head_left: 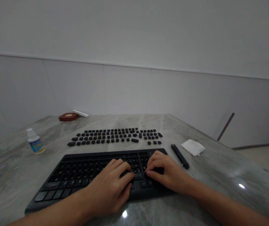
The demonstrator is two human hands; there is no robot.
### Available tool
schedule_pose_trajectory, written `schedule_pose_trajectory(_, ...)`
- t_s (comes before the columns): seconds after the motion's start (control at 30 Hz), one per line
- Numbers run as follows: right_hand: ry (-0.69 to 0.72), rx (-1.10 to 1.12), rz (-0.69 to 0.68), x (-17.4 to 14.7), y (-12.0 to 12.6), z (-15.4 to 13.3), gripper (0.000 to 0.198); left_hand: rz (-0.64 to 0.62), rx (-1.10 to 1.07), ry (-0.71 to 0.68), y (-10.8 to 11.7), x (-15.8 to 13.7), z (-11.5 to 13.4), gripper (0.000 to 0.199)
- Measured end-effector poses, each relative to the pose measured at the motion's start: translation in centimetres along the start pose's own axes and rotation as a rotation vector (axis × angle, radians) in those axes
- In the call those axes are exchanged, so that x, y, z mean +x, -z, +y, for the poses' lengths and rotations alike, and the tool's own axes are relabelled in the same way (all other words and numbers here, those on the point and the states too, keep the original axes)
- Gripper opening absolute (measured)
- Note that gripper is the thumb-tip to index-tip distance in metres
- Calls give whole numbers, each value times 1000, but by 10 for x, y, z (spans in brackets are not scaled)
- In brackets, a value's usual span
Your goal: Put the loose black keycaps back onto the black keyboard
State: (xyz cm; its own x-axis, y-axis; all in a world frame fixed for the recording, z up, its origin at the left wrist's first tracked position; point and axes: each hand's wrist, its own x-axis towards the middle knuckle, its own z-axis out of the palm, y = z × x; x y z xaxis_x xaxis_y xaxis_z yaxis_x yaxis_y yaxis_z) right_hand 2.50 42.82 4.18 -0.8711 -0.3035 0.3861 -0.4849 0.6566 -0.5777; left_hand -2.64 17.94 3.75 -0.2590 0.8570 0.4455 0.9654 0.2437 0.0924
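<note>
1. Your forearms lie nearest the camera, bare, coming in from the lower edge, one from each side.
2. Your left hand rests over the middle of the black keyboard, back upward, fingers curled. Its thumb and index finger reach down to the keys near a wide keycap; you cannot tell from this view whether they pinch anything.
3. Your right hand is bent over the right part of the keyboard, thumb and index fingertips close together at the keys just beside that wide one. Whether a keycap sits between them is too small to tell.
4. You have the keyboard lying flat on the grey marbled table, right in front of you. Keycaps sit on its front rows, while many sockets farther back are bare.
5. Beyond its far edge you see loose keycaps set out in rows, with a smaller group toward the right.
6. Just right of the keyboard lies a black stick-like object, and next to that a folded white cloth or tissue.
7. To your left stands a white-topped bottle with a blue label.
8. Near the far edge, a white flat object is beside a reddish-brown box, before the pale wall.
</note>
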Motion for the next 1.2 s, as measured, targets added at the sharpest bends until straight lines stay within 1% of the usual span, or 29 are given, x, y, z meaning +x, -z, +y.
schedule_pose_trajectory(0.37,-38,-52,-19,0,-3,-2,9,-10,4,3,-2,-1,-1,25)
schedule_pose_trajectory(0.5,-32,-65,-19,0,-3,-3,6,3,10,-2,0,0,0,25)
schedule_pose_trajectory(0.6,11,-64,-19,0,-1,-4,5,11,15,-4,0,0,-1,25)
schedule_pose_trajectory(0.73,126,-68,-52,-2,2,-2,8,9,14,-2,-1,1,0,22)
schedule_pose_trajectory(0.87,201,-59,-62,-3,2,0,11,27,16,-13,0,1,1,24)
schedule_pose_trajectory(1.07,245,-22,-40,0,4,-2,5,41,17,-15,0,1,0,26)
schedule_pose_trajectory(1.2,246,-7,-53,0,7,-3,8,27,17,-10,-1,0,-1,26)
